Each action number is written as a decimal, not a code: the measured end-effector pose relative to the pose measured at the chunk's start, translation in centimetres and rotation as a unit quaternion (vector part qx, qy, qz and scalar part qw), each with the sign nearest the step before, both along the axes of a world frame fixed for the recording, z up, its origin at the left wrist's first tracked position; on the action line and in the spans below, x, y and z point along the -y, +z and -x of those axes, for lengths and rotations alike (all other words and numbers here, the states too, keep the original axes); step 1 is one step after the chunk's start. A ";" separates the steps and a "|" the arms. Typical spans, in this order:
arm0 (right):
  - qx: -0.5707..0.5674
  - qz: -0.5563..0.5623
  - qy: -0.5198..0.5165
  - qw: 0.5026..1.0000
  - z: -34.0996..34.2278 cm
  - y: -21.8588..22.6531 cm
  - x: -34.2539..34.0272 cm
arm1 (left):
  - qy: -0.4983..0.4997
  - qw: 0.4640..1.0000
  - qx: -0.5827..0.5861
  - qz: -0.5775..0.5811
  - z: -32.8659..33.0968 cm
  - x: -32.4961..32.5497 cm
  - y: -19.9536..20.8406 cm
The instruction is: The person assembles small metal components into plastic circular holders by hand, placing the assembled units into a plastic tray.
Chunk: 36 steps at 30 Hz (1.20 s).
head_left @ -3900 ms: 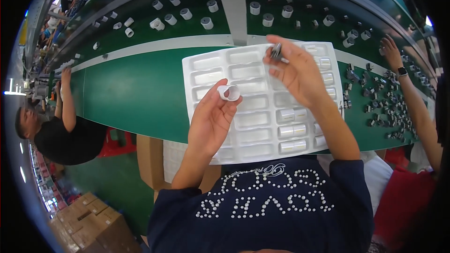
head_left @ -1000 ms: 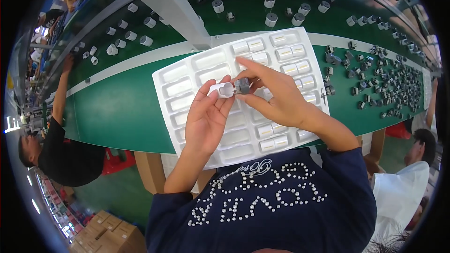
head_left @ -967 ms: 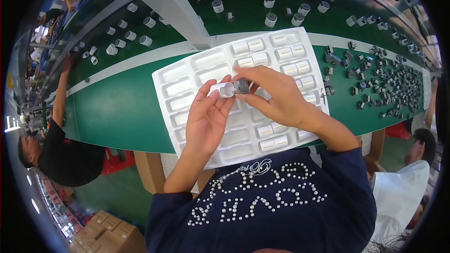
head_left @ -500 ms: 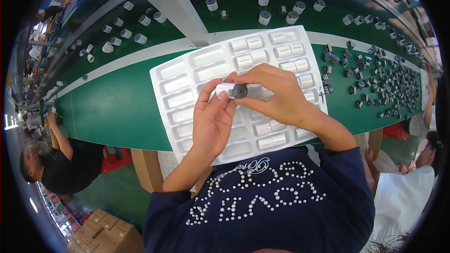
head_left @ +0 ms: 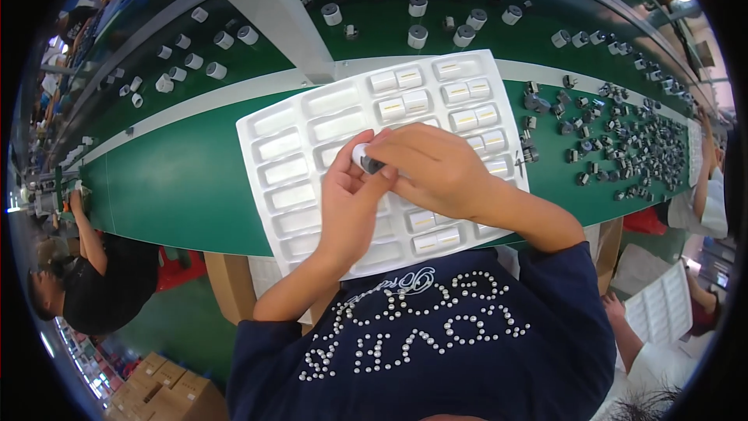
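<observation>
Tabletop [head_left: 179, 171]: green, running left to right beneath a metal post [head_left: 269, 19].
Behind: white cylinders with dark tops [head_left: 418, 5] stand scattered on a green strip.
Tray [head_left: 284, 171]: white, moulded with slots, turned at an angle on the tabletop; white cylinders [head_left: 403, 105], mostly paired, lie in its two right-hand columns.
Held piece [head_left: 361, 157]: small white cylinder with a dark end, above the tray, between both hands.
Left hand [head_left: 351, 203]: closed round the piece with thumb and fingers.
Right hand [head_left: 440, 168]: fingers bent over the dark end; whether they grip it, I cannot tell.
Dark components [head_left: 627, 144]: spread loosely right of the tray.
Co-worker [head_left: 109, 288]: at far left, in black, an arm toward the tabletop.
</observation>
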State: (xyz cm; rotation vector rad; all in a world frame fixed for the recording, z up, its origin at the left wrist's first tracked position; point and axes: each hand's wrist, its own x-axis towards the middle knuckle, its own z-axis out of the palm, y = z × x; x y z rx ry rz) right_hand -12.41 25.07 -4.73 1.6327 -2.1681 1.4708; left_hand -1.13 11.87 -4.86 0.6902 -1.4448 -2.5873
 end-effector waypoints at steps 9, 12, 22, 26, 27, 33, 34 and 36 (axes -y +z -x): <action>0.071 -0.068 0.032 0.995 1.4 0.1 -0.9 | -0.090 0.990 0.048 -0.097 1.2 0.7 -1.0; -0.036 -0.069 -0.140 0.987 7.5 -1.9 -2.6 | -0.200 0.943 0.019 0.267 0.3 -0.6 0.6; -0.008 -0.276 -0.329 0.903 20.5 -6.8 -7.1 | -0.266 0.616 -0.131 0.730 -0.4 -1.0 -4.1; -0.038 -0.220 -0.249 0.942 20.9 -2.8 1.9 | -0.270 0.675 -0.120 0.677 0.0 -0.8 -3.2; -0.107 -0.215 -0.193 0.951 22.2 -3.8 4.8 | -0.270 0.672 -0.117 0.680 0.1 -0.9 -3.0; -0.092 -0.270 0.035 0.958 26.7 -8.6 19.9 | -0.269 0.702 -0.121 0.648 -0.3 -0.3 -2.7; -0.091 -0.287 0.075 0.951 27.2 -9.0 21.0 | -0.251 0.769 -0.087 0.581 -0.8 0.1 -1.9; -0.075 -0.287 0.101 0.950 27.0 -9.3 22.1 | -0.254 0.876 0.009 0.410 -1.8 2.1 -1.1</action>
